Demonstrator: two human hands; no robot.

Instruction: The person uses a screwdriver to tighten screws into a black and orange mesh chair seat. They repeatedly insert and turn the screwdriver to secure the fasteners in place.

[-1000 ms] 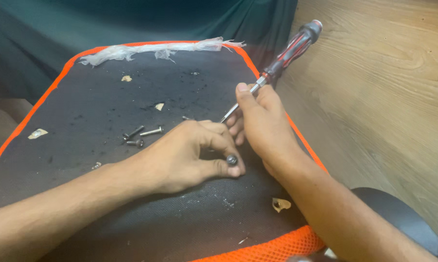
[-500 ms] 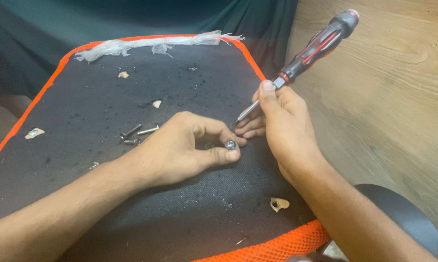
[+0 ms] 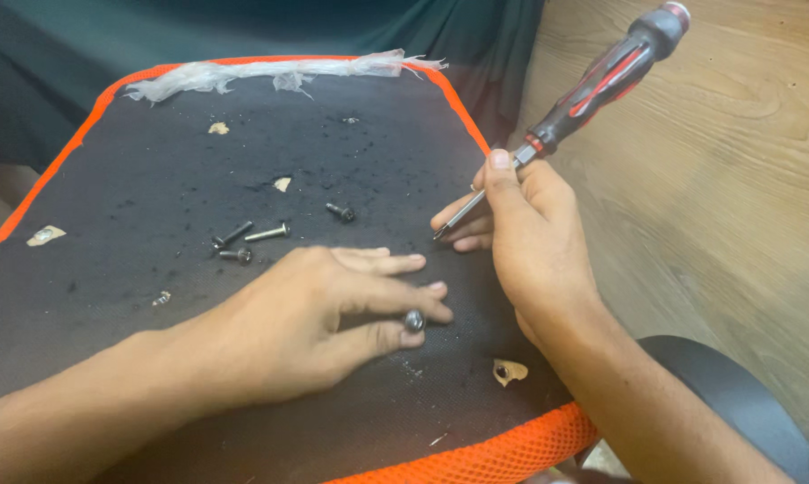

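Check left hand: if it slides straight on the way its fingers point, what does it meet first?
Likely the right hand. The left hand pinches a bolt, fingers pointing right across the black pad. The right hand's wrist lies in that line, a short gap away; depth is uncertain.

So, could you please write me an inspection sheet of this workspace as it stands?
Surface: black mesh panel with orange edging, dusty.
Job's things: bolt pinched in left hand; red-and-black screwdriver in right hand, tip off the bolt.
Clutter: loose screws; single screw; tan scraps; torn white strip at far edge.
Grippers: both hands closed on their items.
Cables: nothing seen.
Surroundings: wooden floor; dark cloth behind.
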